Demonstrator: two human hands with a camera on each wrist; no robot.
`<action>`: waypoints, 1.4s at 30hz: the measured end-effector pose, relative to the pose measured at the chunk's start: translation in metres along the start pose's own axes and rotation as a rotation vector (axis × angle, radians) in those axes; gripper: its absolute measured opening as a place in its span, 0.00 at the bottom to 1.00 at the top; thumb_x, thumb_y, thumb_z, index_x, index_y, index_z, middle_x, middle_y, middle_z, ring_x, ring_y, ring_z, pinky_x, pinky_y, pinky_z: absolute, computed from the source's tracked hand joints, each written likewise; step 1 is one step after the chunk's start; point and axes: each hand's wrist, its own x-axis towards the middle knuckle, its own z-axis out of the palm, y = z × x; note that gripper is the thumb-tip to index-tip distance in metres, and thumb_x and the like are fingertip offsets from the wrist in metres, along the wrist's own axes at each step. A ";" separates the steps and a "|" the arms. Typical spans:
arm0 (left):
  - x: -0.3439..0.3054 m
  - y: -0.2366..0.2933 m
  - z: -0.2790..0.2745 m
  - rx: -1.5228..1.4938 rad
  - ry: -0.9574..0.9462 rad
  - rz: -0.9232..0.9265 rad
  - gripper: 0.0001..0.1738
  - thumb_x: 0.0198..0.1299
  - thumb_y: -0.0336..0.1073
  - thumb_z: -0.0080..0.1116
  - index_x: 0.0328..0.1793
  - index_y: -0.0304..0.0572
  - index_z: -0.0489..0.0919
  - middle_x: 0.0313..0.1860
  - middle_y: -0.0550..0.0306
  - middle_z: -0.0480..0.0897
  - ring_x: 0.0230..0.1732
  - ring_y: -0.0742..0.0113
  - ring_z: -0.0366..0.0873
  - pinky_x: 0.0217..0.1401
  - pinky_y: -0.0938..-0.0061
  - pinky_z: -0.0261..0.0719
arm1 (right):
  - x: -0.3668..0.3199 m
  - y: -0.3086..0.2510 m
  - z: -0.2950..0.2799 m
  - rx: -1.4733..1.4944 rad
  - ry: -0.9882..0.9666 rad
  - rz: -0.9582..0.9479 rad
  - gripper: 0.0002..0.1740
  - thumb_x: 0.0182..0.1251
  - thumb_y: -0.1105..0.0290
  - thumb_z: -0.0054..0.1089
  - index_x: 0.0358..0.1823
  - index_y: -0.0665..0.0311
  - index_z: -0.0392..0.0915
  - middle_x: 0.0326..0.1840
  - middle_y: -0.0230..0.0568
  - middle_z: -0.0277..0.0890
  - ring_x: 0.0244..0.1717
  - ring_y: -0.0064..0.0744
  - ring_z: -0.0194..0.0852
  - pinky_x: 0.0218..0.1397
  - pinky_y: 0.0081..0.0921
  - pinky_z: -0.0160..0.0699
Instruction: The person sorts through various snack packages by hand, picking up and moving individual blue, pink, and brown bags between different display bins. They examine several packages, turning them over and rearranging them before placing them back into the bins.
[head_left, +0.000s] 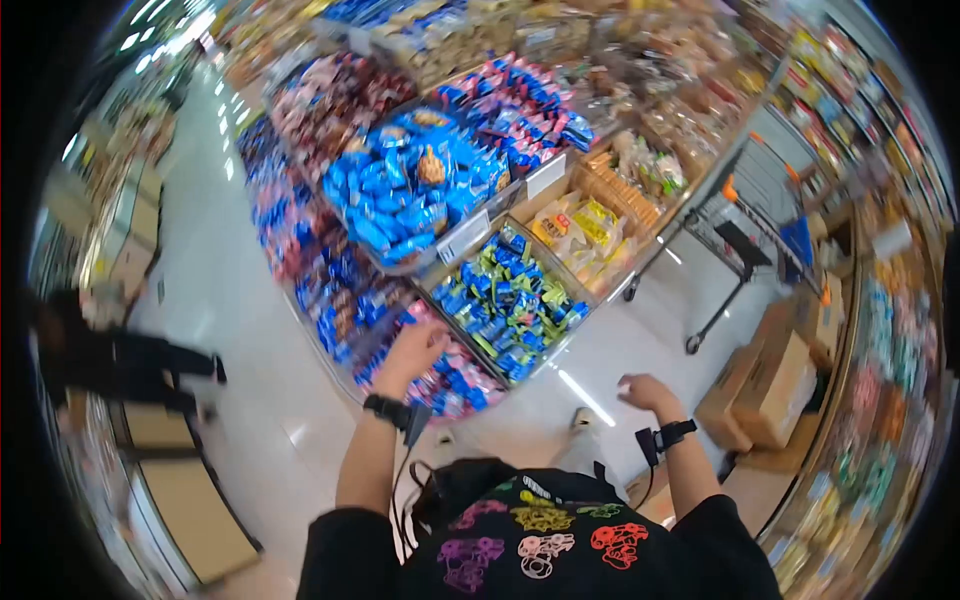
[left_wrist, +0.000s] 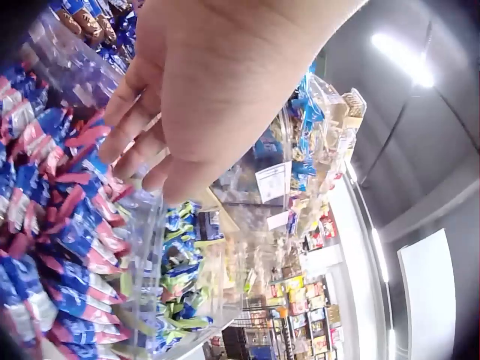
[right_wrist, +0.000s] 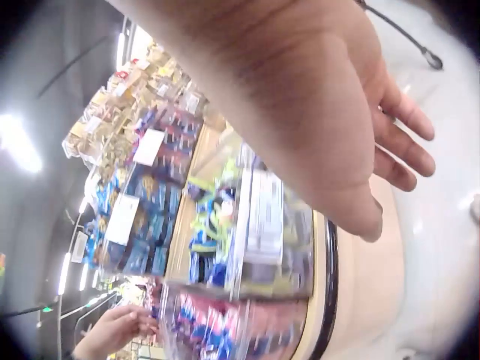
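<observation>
My left hand [head_left: 415, 352] reaches over a bin of pink-and-blue wrapped sweets [head_left: 455, 385], its fingers loosely bent. In the left wrist view that hand [left_wrist: 199, 105] overlaps the packets [left_wrist: 82, 225], and nothing shows in its grasp. Beside it, past a clear divider, lie green-and-blue wrapped sweets [head_left: 510, 300]. My right hand [head_left: 650, 392] hangs in the air over the floor, right of the display. The right wrist view shows its fingers [right_wrist: 405, 146] spread loosely, holding nothing.
Blue packets [head_left: 390, 190] fill a raised clear bin behind. A shopping cart [head_left: 745, 235] stands to the right, near cardboard boxes [head_left: 765, 385] and stocked shelves. At left, a person in dark clothes [head_left: 120, 365] is in the aisle [head_left: 205, 260].
</observation>
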 end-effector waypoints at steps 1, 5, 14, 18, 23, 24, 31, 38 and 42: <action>0.005 0.010 0.015 -0.061 0.063 -0.048 0.13 0.55 0.36 0.61 0.44 0.36 0.80 0.33 0.46 0.83 0.33 0.52 0.82 0.38 0.64 0.79 | 0.006 0.034 -0.028 -0.085 0.093 0.011 0.21 0.55 0.57 0.63 0.48 0.57 0.79 0.41 0.50 0.81 0.47 0.51 0.78 0.52 0.44 0.76; 0.013 0.025 0.072 0.060 0.138 -0.135 0.11 0.53 0.34 0.62 0.40 0.37 0.81 0.31 0.49 0.82 0.31 0.59 0.80 0.35 0.68 0.77 | 0.009 0.051 -0.133 0.007 0.257 0.151 0.20 0.55 0.59 0.63 0.48 0.60 0.78 0.44 0.49 0.80 0.47 0.50 0.78 0.52 0.41 0.76; 0.038 0.063 0.118 0.694 0.048 -0.317 0.20 0.45 0.48 0.68 0.43 0.48 0.83 0.44 0.58 0.83 0.55 0.58 0.73 0.55 0.59 0.65 | 0.128 -0.111 -0.106 -0.112 -0.028 -0.981 0.21 0.52 0.66 0.64 0.49 0.63 0.76 0.45 0.48 0.78 0.50 0.49 0.75 0.52 0.41 0.75; 0.057 0.057 0.133 0.854 -0.113 -0.354 0.19 0.46 0.44 0.67 0.44 0.46 0.82 0.42 0.58 0.83 0.55 0.59 0.72 0.62 0.59 0.59 | 0.160 -0.168 -0.081 -0.365 0.111 -1.100 0.19 0.48 0.66 0.66 0.43 0.63 0.76 0.41 0.45 0.75 0.48 0.47 0.72 0.51 0.40 0.72; 0.061 0.032 0.156 0.825 0.076 -0.361 0.09 0.54 0.33 0.55 0.39 0.44 0.82 0.36 0.56 0.83 0.54 0.57 0.75 0.70 0.51 0.53 | 0.185 -0.184 -0.060 -0.454 0.143 -1.093 0.24 0.44 0.64 0.68 0.44 0.64 0.74 0.44 0.41 0.73 0.52 0.42 0.69 0.54 0.37 0.68; 0.061 0.029 0.153 0.818 0.072 -0.370 0.09 0.54 0.33 0.55 0.39 0.44 0.82 0.36 0.56 0.83 0.54 0.57 0.75 0.70 0.51 0.53 | 0.190 -0.184 -0.059 -0.442 0.141 -1.084 0.24 0.43 0.64 0.69 0.44 0.64 0.74 0.44 0.40 0.73 0.52 0.42 0.69 0.55 0.37 0.67; 0.063 0.026 0.114 0.593 0.066 -0.364 0.11 0.46 0.32 0.58 0.38 0.42 0.81 0.36 0.53 0.82 0.48 0.54 0.76 0.63 0.59 0.64 | 0.217 -0.206 -0.054 -0.447 0.213 -1.122 0.18 0.49 0.61 0.68 0.39 0.60 0.76 0.39 0.37 0.74 0.46 0.39 0.71 0.53 0.37 0.67; 0.041 0.074 0.099 0.417 0.340 -0.382 0.13 0.44 0.34 0.60 0.38 0.38 0.80 0.37 0.51 0.80 0.46 0.53 0.75 0.52 0.60 0.72 | 0.251 -0.248 -0.065 -0.465 0.259 -1.157 0.12 0.54 0.62 0.64 0.37 0.60 0.78 0.34 0.37 0.75 0.46 0.39 0.73 0.43 0.38 0.75; 0.024 0.083 0.133 0.558 0.034 -0.434 0.16 0.44 0.41 0.65 0.39 0.44 0.82 0.38 0.57 0.81 0.47 0.59 0.75 0.63 0.51 0.61 | 0.261 -0.249 -0.077 -0.486 0.230 -1.176 0.12 0.53 0.73 0.58 0.40 0.63 0.78 0.38 0.39 0.77 0.47 0.40 0.75 0.46 0.37 0.78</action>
